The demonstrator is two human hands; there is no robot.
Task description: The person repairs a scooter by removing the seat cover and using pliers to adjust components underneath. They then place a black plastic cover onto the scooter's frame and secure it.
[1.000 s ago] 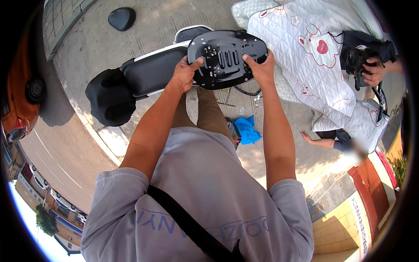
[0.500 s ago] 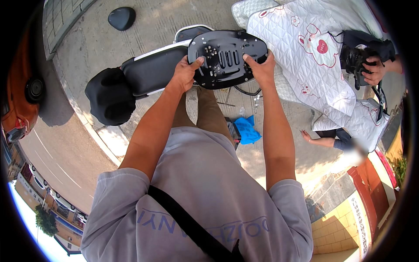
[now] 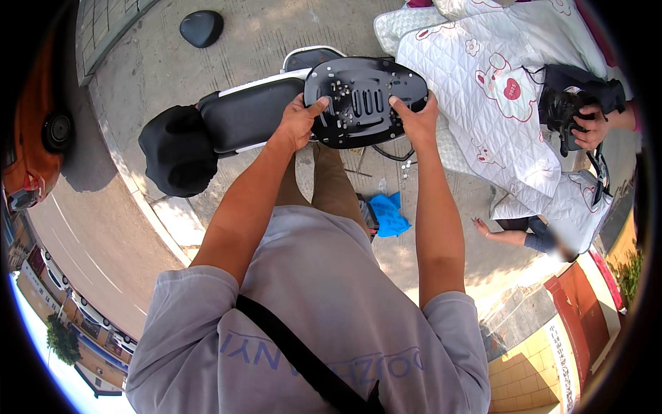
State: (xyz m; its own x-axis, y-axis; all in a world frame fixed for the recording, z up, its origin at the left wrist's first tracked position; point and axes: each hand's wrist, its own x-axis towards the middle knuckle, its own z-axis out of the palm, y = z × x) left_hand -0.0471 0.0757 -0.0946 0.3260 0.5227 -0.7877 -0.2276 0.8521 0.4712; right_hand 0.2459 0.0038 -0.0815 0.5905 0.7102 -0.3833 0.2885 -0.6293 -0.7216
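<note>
A black oval plate (image 3: 353, 130), pierced with holes and long slots, is held out in front of me over an electric scooter. My left hand (image 3: 298, 124) grips its near left edge, thumb on top. On its right end my right hand (image 3: 418, 124) is closed the same way, thumb on the upper face. Small pale bits lie scattered over the plate; whether they are loose or fixed I cannot tell. Below and left of it runs the scooter's black seat (image 3: 255, 114) with white side panels. The fingers under the plate are hidden.
A black-covered bulky part (image 3: 178, 155) forms the scooter's left end. A white quilted cover (image 3: 455, 90) spreads at right, near another person's hand (image 3: 589, 127). On the pavement lie a rounded black piece (image 3: 201, 29), a blue bag (image 3: 390, 215) and small bits (image 3: 405, 169).
The whole view has shifted slightly. Both hands keep their grip on the plate, which sits a little lower in the picture; the other person's hand stays near the quilted cover.
</note>
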